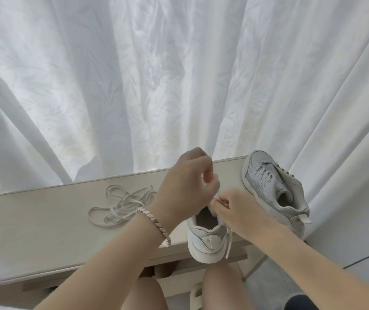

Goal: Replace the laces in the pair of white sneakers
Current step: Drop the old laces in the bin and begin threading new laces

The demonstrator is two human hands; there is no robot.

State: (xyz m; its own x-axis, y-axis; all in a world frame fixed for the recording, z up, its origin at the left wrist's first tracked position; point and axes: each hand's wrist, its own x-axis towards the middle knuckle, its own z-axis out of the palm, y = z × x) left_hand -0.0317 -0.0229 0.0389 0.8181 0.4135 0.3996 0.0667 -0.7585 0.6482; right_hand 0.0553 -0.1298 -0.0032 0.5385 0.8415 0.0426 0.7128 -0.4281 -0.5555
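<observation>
White sneakers [206, 240], leaf-patterned white curtain [134, 86]

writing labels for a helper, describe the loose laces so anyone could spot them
On the pale table before the white curtain, look left of the near sneaker. The loose laces lie there in a tangled heap, threaded through no shoe.

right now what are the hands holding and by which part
The right hand pinches the white flat lace just above the near white sneaker's collar. The left hand, curled, seems to pinch the same lace higher up; blurred.
</observation>
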